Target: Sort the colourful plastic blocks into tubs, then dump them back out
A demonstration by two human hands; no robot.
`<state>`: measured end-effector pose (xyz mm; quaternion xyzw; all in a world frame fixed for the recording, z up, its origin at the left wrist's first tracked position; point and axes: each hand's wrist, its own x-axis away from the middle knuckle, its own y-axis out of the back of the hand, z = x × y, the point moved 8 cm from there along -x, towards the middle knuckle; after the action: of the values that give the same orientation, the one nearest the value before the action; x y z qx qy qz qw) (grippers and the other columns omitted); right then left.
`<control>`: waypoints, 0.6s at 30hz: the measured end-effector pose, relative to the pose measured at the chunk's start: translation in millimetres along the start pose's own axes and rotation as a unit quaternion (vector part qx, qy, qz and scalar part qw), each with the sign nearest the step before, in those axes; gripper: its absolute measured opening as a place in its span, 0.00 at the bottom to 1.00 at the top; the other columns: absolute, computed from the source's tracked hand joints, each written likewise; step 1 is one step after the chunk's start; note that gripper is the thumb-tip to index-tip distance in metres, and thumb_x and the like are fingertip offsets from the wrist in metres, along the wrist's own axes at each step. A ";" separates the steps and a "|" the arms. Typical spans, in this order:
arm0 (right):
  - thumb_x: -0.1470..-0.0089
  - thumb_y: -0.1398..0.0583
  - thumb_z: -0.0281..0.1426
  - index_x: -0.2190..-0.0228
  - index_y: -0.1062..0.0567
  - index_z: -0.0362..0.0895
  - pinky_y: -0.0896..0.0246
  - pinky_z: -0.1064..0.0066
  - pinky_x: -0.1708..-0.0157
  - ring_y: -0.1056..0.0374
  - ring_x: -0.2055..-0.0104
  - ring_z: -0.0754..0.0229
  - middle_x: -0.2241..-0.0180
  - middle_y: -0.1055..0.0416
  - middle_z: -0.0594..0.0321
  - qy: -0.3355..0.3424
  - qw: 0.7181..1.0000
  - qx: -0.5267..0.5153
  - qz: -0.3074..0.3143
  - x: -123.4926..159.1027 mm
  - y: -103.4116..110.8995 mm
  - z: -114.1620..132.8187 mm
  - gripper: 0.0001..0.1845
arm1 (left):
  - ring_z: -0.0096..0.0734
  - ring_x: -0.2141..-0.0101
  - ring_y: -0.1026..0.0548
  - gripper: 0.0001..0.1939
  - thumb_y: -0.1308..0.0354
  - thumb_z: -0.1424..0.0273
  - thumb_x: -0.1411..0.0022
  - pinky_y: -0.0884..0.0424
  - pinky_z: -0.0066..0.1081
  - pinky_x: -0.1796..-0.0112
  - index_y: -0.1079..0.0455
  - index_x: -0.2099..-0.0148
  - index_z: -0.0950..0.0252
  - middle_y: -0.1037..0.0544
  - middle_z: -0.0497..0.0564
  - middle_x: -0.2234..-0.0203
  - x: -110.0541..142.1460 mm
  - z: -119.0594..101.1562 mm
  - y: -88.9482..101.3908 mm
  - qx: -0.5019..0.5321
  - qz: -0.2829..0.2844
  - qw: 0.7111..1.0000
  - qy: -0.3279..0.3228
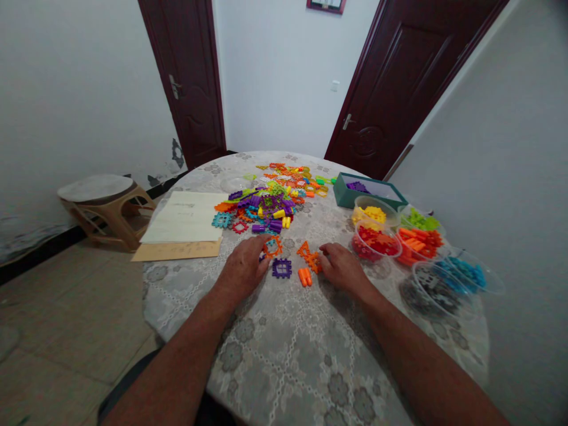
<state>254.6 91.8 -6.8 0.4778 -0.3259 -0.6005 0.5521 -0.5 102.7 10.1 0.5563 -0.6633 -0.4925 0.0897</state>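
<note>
My left hand (244,265) is closed at the left edge of an orange square frame-shaped building piece (278,246), with a bit of purple showing between its fingers and thumb. A purple square frame piece (281,268) lies flat just right of the thumb. My right hand (341,266) has its fingers curled on an orange notched piece (314,262), partly covered by the fingertips. Touching or overlapping that piece is an orange triangle piece (303,249). Between the hands, nearer to me, orange tube pieces (305,277) lie side by side.
A mixed heap of pieces (266,204) covers the far middle of the table. Paper sheets (184,219) lie left. Tubs of yellow (371,214), red (377,242), orange (417,244), blue (465,272) and dark pieces (432,290) stand right, beside a green box (341,192).
</note>
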 end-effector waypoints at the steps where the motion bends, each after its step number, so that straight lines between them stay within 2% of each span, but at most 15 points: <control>1: 0.35 0.41 0.35 0.56 0.20 0.43 0.35 0.62 0.55 0.27 0.56 0.50 0.57 0.22 0.49 -0.012 0.999 0.007 0.032 0.7 -2.4 -3.8 0.13 | 0.44 0.47 0.24 0.26 0.43 0.74 0.34 0.28 0.46 0.43 0.35 0.34 0.61 0.22 0.58 0.45 -0.4 0.8 0.9 0.016 0.002 1.000 0.017; 4: 0.39 0.37 0.41 0.60 0.21 0.45 0.40 0.67 0.63 0.28 0.61 0.54 0.59 0.23 0.53 -0.023 0.997 0.002 0.077 3.3 -4.2 -4.3 0.13 | 0.39 0.52 0.22 0.28 0.45 0.76 0.35 0.25 0.43 0.47 0.35 0.34 0.59 0.22 0.55 0.48 -1.5 -0.8 3.8 0.061 0.003 0.996 0.058; 6: 0.42 0.35 0.40 0.61 0.24 0.45 0.44 0.68 0.66 0.30 0.64 0.56 0.62 0.24 0.56 -0.033 0.996 -0.030 0.082 3.5 -2.9 -2.6 0.12 | 0.36 0.55 0.22 0.28 0.45 0.76 0.36 0.24 0.41 0.49 0.35 0.34 0.58 0.22 0.54 0.47 -2.3 -2.6 5.1 0.091 -0.004 0.993 0.076; 9: 0.44 0.36 0.36 0.64 0.27 0.46 0.46 0.70 0.70 0.33 0.68 0.59 0.69 0.26 0.63 -0.062 0.985 -0.134 0.084 1.7 -2.4 -2.8 0.08 | 0.33 0.58 0.21 0.29 0.44 0.76 0.37 0.23 0.38 0.53 0.34 0.35 0.57 0.23 0.54 0.47 -3.2 -3.6 1.8 0.139 -0.002 0.986 0.095; 11: 0.44 0.38 0.37 0.65 0.27 0.47 0.45 0.70 0.71 0.35 0.70 0.60 0.71 0.28 0.67 -0.077 0.967 -0.232 0.075 -0.7 -2.6 -2.3 0.08 | 0.33 0.58 0.21 0.29 0.45 0.76 0.38 0.22 0.38 0.53 0.33 0.35 0.57 0.23 0.54 0.47 -3.5 -3.8 -2.2 0.155 0.010 0.982 0.105; 14: 0.45 0.37 0.43 0.65 0.27 0.46 0.45 0.71 0.73 0.37 0.74 0.62 0.75 0.31 0.70 -0.109 0.923 -0.365 0.050 -4.7 -6.9 -4.4 0.13 | 0.35 0.56 0.21 0.30 0.46 0.78 0.39 0.23 0.39 0.51 0.32 0.36 0.57 0.23 0.54 0.48 -3.9 -6.4 -5.8 0.148 0.022 0.983 0.104; 16: 0.45 0.36 0.46 0.65 0.27 0.46 0.45 0.71 0.75 0.38 0.76 0.62 0.77 0.32 0.70 -0.131 0.907 -0.399 0.036 -7.6 -14.0 -8.5 0.16 | 0.36 0.54 0.22 0.30 0.46 0.78 0.38 0.24 0.41 0.50 0.32 0.35 0.57 0.23 0.54 0.48 -4.2 -8.9 -6.5 0.142 0.023 0.985 0.096; 18: 0.44 0.37 0.45 0.65 0.27 0.46 0.44 0.71 0.75 0.37 0.76 0.62 0.76 0.31 0.69 -0.139 0.909 -0.391 0.036 -11.7 -23.0 -11.8 0.16 | 0.37 0.53 0.22 0.30 0.46 0.77 0.38 0.24 0.41 0.49 0.33 0.35 0.57 0.23 0.55 0.47 -4.4 -10.3 -6.9 0.135 0.021 0.987 0.089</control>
<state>256.7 108.9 -29.4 0.1233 -0.1559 -0.7198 0.6651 12.4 101.3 11.9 0.5910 -0.7243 -0.3451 0.0832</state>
